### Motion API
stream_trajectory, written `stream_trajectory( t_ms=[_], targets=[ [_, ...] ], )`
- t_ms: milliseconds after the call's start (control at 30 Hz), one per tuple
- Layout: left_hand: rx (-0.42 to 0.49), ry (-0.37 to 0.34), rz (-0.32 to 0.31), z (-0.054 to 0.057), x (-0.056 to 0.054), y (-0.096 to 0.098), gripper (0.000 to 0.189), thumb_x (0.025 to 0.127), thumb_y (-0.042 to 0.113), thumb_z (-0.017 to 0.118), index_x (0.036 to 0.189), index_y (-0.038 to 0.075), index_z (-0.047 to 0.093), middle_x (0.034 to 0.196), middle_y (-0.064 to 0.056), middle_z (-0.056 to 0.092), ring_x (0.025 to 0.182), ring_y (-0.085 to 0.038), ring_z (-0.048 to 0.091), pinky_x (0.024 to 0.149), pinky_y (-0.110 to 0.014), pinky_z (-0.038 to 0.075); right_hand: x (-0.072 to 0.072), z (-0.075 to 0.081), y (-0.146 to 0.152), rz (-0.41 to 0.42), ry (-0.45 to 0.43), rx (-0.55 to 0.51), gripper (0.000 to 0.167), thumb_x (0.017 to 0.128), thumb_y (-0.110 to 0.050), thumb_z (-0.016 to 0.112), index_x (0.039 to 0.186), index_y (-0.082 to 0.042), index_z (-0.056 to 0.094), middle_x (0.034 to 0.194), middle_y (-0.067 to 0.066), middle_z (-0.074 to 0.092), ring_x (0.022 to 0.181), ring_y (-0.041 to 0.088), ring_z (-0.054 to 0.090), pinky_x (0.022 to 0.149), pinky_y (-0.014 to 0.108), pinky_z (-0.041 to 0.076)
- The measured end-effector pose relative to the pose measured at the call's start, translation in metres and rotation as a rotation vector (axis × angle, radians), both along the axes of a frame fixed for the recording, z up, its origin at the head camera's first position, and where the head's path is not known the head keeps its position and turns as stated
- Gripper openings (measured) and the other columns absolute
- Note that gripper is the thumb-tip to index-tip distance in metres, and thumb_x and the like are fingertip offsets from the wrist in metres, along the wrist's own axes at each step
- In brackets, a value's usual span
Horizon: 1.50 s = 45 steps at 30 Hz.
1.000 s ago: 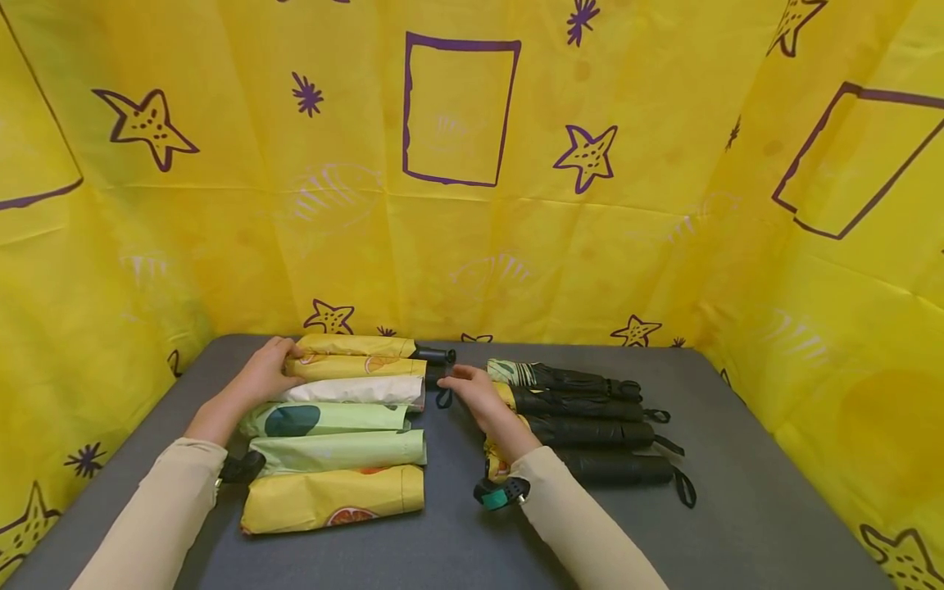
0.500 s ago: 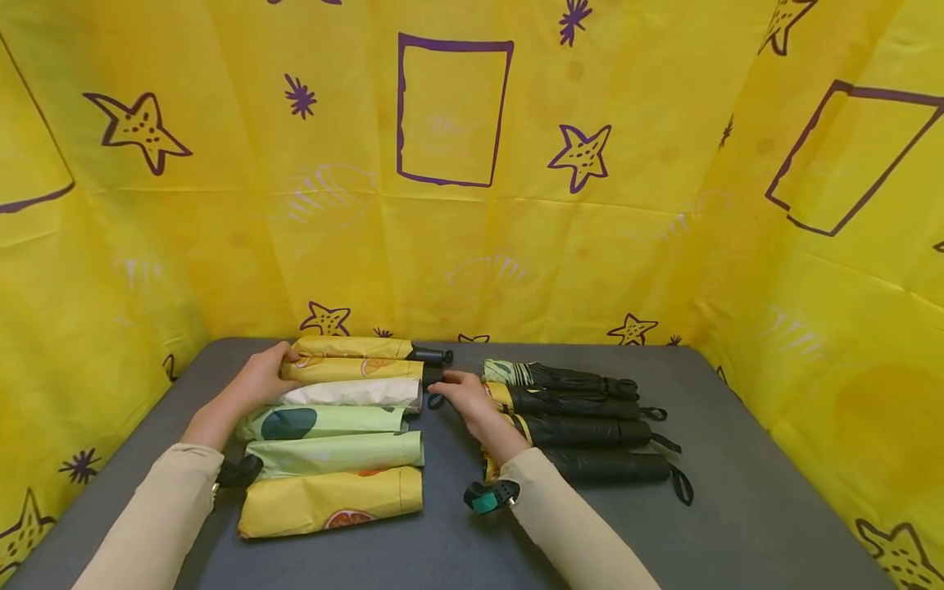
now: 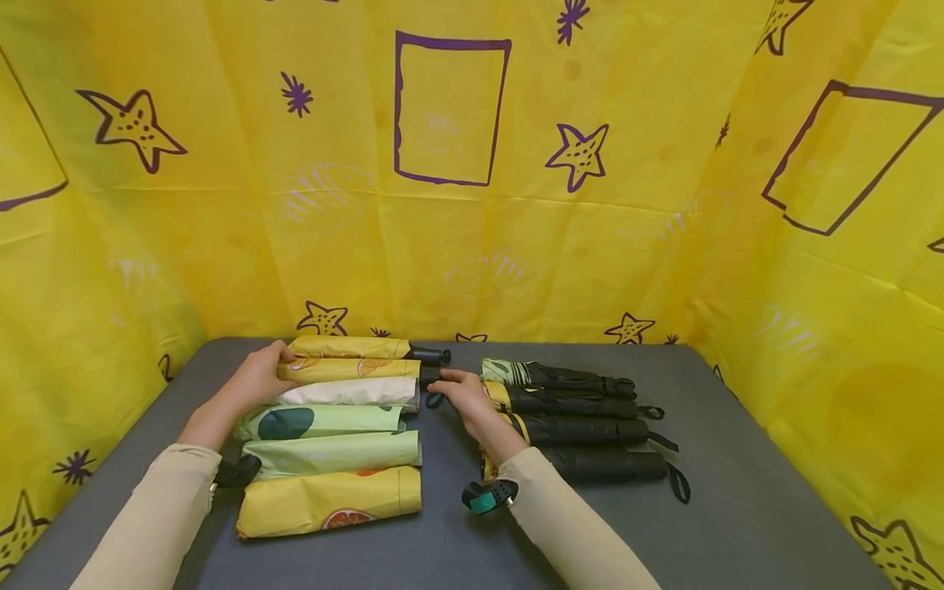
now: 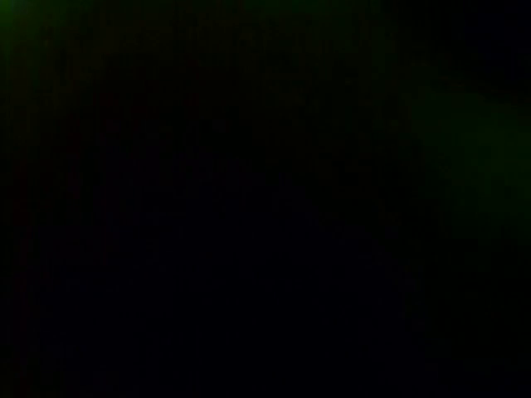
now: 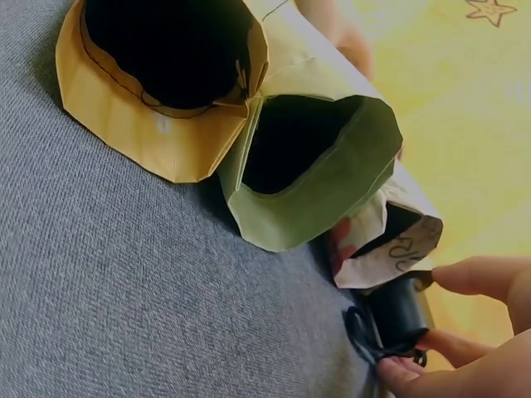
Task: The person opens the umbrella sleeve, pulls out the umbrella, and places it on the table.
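Second from the back in the left row lies a folding umbrella in a yellow, orange-print sleeve. My left hand grips its left end, the thumb on the near side. At the other end, my right hand pinches the umbrella's short black handle. Close up in the right wrist view, fingers and thumb are on either side of that black handle, and a black cord loop hangs beside it. The left wrist view is almost wholly dark.
Behind lies another yellow-sleeved umbrella with its handle out. In front are a white sleeve, green sleeves and a yellow sleeve. Several black folded umbrellas lie at right on the grey table, before a yellow curtain.
My right hand has moved slightly left and taken hold of the black handle. The left hand stays at the sleeve's left end. The head view has shifted slightly.
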State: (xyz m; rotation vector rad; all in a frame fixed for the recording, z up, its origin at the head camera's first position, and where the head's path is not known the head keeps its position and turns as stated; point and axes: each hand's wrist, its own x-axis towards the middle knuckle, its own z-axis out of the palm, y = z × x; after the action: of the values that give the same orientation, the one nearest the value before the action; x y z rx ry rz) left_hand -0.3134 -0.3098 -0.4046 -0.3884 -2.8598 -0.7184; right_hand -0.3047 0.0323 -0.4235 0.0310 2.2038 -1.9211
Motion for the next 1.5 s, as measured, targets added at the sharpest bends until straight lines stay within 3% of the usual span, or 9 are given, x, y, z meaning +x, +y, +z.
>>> stream_trajectory(
  t_ms=[333, 600, 767, 1000, 1233, 1500],
  targets=[
    [-0.02, 0.035, -0.036, -0.0009, -0.0026, -0.0022, 0.047, 0.076, 0.004, 0.078, 0.116, -0.011, 0.06, 0.116, -0.035, 0.059, 0.109, -0.053, 0.054, 0.093, -0.062, 0.043, -0.0004, -0.0016, -0.0054, -0.042, 0.022, -0.146, 0.053, 0.09, -0.005, 0.061, 0.141, 0.004, 0.047, 0.148, 0.024, 0.044, 0.133, 0.038, 0.048, 0.109, 0.046, 0.043],
    [-0.046, -0.002, -0.051, -0.0013, -0.0029, -0.0057, 0.045, 0.077, 0.006, 0.079, 0.117, -0.008, 0.062, 0.117, -0.034, 0.059, 0.11, -0.053, 0.053, 0.092, -0.063, 0.044, 0.0003, 0.0027, -0.0064, -0.072, 0.037, -0.265, 0.051, 0.091, 0.009, 0.055, 0.14, 0.012, 0.043, 0.142, 0.032, 0.043, 0.129, 0.042, 0.049, 0.104, 0.044, 0.048],
    [-0.046, 0.001, -0.07, -0.0005, -0.0029, -0.0064, 0.045, 0.077, 0.006, 0.079, 0.116, -0.008, 0.063, 0.115, -0.033, 0.061, 0.108, -0.052, 0.054, 0.09, -0.061, 0.045, -0.001, 0.0011, -0.0067, -0.09, 0.032, -0.247, 0.051, 0.09, 0.0, 0.064, 0.138, 0.006, 0.049, 0.141, 0.026, 0.048, 0.125, 0.036, 0.055, 0.101, 0.04, 0.05],
    [-0.038, 0.007, -0.075, -0.0037, -0.0025, -0.0092, 0.045, 0.078, 0.007, 0.079, 0.117, -0.007, 0.063, 0.117, -0.033, 0.061, 0.11, -0.053, 0.054, 0.091, -0.061, 0.045, -0.003, 0.0002, -0.0072, -0.082, 0.011, -0.181, 0.051, 0.087, -0.008, 0.072, 0.134, 0.002, 0.056, 0.141, 0.023, 0.05, 0.128, 0.035, 0.053, 0.102, 0.043, 0.049],
    [-0.027, 0.015, -0.077, -0.0027, -0.0023, -0.0071, 0.046, 0.078, 0.006, 0.078, 0.119, -0.009, 0.062, 0.119, -0.034, 0.06, 0.112, -0.053, 0.053, 0.093, -0.062, 0.044, -0.0036, 0.0004, -0.0052, -0.079, 0.015, -0.141, 0.052, 0.087, -0.014, 0.074, 0.132, 0.003, 0.057, 0.133, 0.022, 0.057, 0.104, 0.027, 0.067, 0.096, 0.04, 0.052],
    [-0.042, -0.001, -0.078, -0.0031, -0.0018, -0.0064, 0.049, 0.079, 0.008, 0.078, 0.121, -0.009, 0.06, 0.119, -0.035, 0.06, 0.109, -0.053, 0.055, 0.089, -0.06, 0.046, -0.0026, 0.001, -0.0023, -0.064, 0.028, -0.168, 0.048, 0.09, -0.017, 0.071, 0.13, 0.005, 0.058, 0.125, 0.023, 0.064, 0.079, 0.015, 0.069, 0.086, 0.035, 0.057]
  ],
)
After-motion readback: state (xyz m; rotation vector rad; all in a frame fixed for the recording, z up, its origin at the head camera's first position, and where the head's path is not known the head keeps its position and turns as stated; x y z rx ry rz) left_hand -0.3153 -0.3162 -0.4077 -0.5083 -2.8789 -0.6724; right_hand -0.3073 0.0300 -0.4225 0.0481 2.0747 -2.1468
